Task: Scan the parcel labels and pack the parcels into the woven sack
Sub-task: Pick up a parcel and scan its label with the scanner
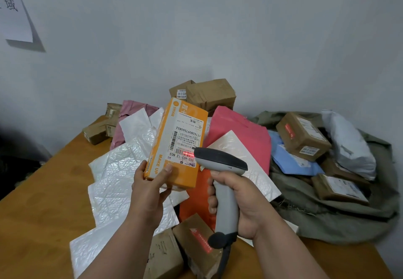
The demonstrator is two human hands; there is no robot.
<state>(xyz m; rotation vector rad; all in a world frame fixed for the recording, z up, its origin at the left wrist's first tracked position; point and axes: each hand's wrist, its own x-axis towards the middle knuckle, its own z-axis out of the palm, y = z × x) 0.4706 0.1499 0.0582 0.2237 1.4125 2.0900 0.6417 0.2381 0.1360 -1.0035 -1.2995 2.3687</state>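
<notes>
- Above the wooden table (54,191), in the head view, the left hand (150,189) holds an orange box (176,141) by its lower end, thumb on the labelled face and the other fingers behind it.
- The orange box is tilted, with its white shipping label (187,141) turned toward the camera; the print on it reads upside down.
- The right hand (237,202) grips the handle of a grey barcode scanner (222,174), fingers wrapped round it.
- The scanner's dark head sits just beside the box, and a red scan line (188,154) falls on a barcode on the lower part of the label.
- Under the hands, white padded mailers (122,180) lie overlapping across the table, with an orange mailer (196,191) partly covered beside them.
- Two brown cardboard parcels (181,252) rest at the near edge of the table, one with a red sticker.
- Farther back lie a red bag (237,130), a pink bag (133,108) and more brown boxes (209,93) against the wall.
- To the right, the greenish woven sack (327,213) lies open on the table, already holding several brown parcels (303,134), a blue mailer (290,158) and a grey-white bag (349,145).
- A sheet of paper (15,10) with large characters hangs on the wall at the upper left.
</notes>
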